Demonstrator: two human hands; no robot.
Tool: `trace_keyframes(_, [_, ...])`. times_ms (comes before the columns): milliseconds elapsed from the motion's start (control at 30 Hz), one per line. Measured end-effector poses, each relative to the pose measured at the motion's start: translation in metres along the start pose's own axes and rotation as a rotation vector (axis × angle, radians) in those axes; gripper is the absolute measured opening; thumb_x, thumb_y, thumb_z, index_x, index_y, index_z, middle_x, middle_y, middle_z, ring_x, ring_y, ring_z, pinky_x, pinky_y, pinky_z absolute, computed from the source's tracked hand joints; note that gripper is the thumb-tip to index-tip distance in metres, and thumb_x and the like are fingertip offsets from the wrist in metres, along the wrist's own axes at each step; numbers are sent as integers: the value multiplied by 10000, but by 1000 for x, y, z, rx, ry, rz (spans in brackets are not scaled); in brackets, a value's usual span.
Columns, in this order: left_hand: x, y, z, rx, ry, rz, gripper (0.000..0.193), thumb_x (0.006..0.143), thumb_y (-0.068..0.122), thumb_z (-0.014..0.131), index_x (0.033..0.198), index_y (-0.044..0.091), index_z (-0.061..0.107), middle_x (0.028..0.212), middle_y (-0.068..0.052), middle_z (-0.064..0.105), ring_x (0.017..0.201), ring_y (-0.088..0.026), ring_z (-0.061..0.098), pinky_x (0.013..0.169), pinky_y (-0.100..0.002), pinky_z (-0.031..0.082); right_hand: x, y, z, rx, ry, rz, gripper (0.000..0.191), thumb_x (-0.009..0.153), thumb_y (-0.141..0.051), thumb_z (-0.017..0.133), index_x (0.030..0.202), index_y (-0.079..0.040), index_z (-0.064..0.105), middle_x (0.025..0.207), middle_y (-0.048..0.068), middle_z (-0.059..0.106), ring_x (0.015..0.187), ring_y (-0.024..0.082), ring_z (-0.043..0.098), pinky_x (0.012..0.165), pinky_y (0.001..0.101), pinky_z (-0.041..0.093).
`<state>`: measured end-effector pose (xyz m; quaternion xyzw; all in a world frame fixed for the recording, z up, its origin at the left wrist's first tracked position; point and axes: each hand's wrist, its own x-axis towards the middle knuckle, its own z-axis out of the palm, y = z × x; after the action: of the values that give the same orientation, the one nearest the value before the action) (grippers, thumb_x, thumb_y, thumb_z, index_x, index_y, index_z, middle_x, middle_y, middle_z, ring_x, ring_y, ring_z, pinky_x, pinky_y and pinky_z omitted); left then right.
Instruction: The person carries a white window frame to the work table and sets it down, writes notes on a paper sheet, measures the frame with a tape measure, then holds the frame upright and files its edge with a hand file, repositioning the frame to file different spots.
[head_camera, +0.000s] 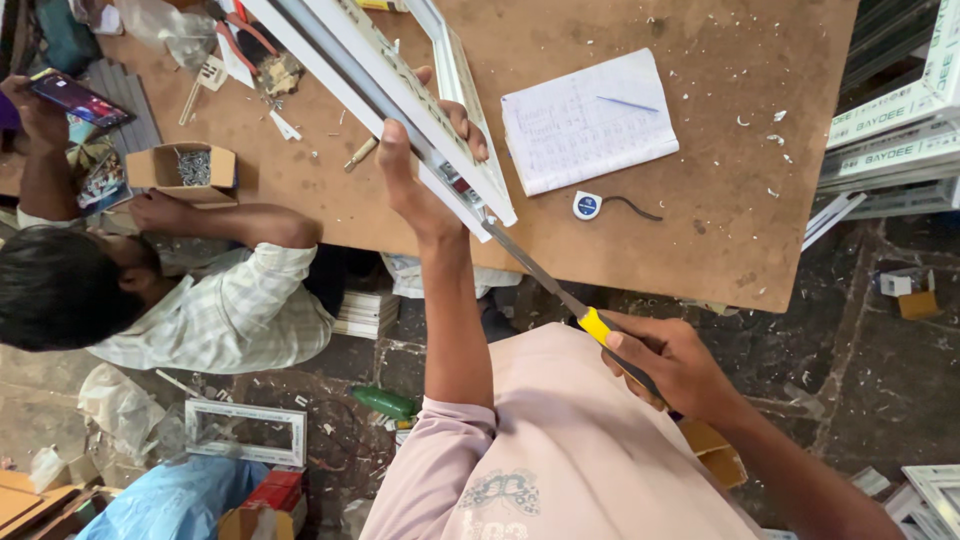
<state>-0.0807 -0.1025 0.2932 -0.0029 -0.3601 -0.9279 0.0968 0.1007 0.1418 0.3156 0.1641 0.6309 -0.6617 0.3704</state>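
Hands on a saw job, as I see it from the head view. My left hand (425, 150) is wrapped around the white window frame piece (400, 90), fingers curled over its far edge, pinning it down on the bench (700, 200). My right hand (670, 365) is clenched tight round the yellow-and-black handle of the hand saw (545, 280); the blade runs from that hand up to the cut end of the frame piece, just below my left wrist, and touches it there.

Right of my left hand, on the bench: open notebook (588, 120) with a blue pen (628, 103) on it, and a small tape measure (587, 205) just under the notebook. Left of my left hand: a cardboard box of screws (190, 168) with another person's hand (160, 208) beside it. That person sits at the bench edge and holds a phone (78, 100) in the other hand. Below my left elbow, on the floor: a green bottle (385, 402) and a small white frame (245, 432). White shavings are scattered on the bench.
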Motion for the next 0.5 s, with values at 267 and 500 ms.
trace_keyframes(267, [-1,3,1,8,12,8,782,982,549,564,1451,-61,424,886,-128,507,744,-232,535,683,-380,492,1,-2,1,-25,4,-28,473,990,-237,547,1391,3,616,720,33,607,416,56,448,356,243,358])
trace_keyframes(500, [0,5,-2,7,-8,4,777,987,563,559,1449,-47,424,886,-133,514,728,-234,538,688,-374,492,3,-6,-1,-49,-18,-31,461,997,-231,560,1380,19,624,714,28,612,431,50,467,370,236,369])
